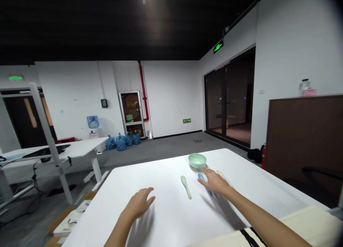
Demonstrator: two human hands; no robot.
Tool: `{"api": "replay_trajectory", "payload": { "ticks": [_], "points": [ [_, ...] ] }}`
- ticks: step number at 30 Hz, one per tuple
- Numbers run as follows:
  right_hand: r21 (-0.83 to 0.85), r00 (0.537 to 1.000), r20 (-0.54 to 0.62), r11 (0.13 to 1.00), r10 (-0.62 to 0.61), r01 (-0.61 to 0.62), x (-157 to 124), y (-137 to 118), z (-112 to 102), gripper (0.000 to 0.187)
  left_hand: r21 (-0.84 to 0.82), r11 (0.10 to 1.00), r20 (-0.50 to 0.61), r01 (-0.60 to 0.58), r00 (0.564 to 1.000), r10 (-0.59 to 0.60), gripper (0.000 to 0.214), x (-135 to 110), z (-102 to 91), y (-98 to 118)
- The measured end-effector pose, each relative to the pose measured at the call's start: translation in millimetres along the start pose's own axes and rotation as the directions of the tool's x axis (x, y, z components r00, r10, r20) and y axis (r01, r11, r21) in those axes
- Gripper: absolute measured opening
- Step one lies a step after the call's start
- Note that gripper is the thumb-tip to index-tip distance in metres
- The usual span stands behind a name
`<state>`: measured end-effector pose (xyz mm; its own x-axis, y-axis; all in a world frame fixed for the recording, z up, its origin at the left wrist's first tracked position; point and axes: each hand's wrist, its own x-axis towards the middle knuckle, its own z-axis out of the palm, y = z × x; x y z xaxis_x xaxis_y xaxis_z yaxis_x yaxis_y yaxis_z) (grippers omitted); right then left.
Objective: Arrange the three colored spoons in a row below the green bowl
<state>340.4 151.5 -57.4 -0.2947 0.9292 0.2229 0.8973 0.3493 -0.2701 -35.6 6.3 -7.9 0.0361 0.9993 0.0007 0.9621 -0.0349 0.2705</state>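
On a white table (150,179) stands a pale green bowl (197,160), near the far edge. A pale green spoon (185,187) lies to its near left, with its bowl end pointing away from me. My right hand (214,181) is palm down, fingers apart, over a blue object (201,177) that is partly hidden beneath it; its exact kind is hard to tell. A pale, slim item (223,176) lies just beyond that hand. My left hand (139,204) hovers open over the bare tabletop, nearest the spoon, and holds nothing.
A beige cloth with black stripes (249,238) lies along the table's near right edge. A white desk (66,150) with a metal frame stands to the left. Blue water bottles (120,142) line the far wall. A dark cabinet (305,136) stands right.
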Motion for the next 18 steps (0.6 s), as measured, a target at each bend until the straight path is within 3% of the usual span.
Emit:
{"api": "replay_trajectory", "payload": {
  "ticks": [13, 18],
  "points": [
    [0.075, 1.0, -0.009, 0.997, -0.001, 0.002, -4.5, -6.7, -13.0, 0.06, 0.003, 1.0, 0.005, -0.005, 1.0, 0.005, 0.055, 1.0, -1.2, 0.8],
    [0.033, 0.997, -0.042, 0.997, 0.067, -0.066, 11.7, 10.5, -29.0, 0.049, 0.016, 1.0, 0.0, -0.009, 1.0, 0.009, 0.056, -0.1, -2.6, 0.4]
  ]
}}
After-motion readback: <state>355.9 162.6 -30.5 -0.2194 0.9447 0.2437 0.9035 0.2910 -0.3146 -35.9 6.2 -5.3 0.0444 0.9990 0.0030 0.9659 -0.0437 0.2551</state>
